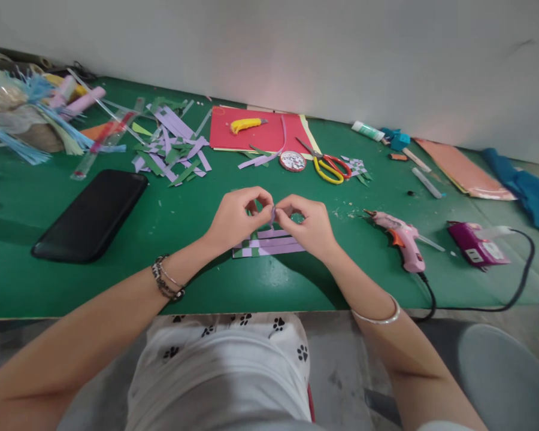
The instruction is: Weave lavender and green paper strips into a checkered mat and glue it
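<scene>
My left hand [245,214] and my right hand [306,222] meet over the green table, fingertips pinched together. Between them is a narrow purple paper strip [272,216], gripped by both. Just below lies a partly woven piece of purple and green paper strips [251,247]; its left end shows a checkered pattern, while long purple strips run off to the right. My right hand hides part of its right end. Whether the held strip is joined to the weave, I cannot tell.
A pink glue gun [399,236] and purple power socket [478,245] lie right. Behind are scissors [326,164], a round sequin-like container [292,160] and a yellow cutter [247,124] on red paper [224,136]. Left are a black phone [92,215] and a paper-strip heap [173,143].
</scene>
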Tool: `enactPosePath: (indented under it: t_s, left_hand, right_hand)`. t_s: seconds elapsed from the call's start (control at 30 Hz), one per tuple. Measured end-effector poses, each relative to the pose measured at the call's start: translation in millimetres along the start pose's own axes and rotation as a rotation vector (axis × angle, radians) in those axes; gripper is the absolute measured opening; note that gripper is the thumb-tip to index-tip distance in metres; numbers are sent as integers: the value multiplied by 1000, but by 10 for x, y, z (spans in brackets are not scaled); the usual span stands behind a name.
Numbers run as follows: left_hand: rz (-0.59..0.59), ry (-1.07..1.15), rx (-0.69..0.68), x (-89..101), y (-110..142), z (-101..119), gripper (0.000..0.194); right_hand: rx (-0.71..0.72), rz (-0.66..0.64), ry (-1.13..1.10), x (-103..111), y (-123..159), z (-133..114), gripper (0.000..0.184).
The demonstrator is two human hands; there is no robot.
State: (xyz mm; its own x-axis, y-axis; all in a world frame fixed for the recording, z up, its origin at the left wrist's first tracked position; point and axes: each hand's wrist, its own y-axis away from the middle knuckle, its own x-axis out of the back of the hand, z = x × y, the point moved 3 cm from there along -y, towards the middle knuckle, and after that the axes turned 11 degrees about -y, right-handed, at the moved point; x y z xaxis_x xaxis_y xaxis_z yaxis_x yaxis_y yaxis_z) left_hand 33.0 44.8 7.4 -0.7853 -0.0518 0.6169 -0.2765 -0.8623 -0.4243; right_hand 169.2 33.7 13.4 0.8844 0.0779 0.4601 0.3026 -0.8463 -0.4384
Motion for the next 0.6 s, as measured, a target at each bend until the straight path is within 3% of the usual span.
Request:
enactPosePath:
  t_s: [0.23, 0.6]
  left_hand:
    - [33, -139, -112, 16, 15, -4, 12]
    - [21, -214, -91, -15, 28, 16, 9]
  right_hand:
    - [-15, 50, 22, 26, -4, -8, 10]
    - [185, -39, 221, -6, 9, -24, 13]
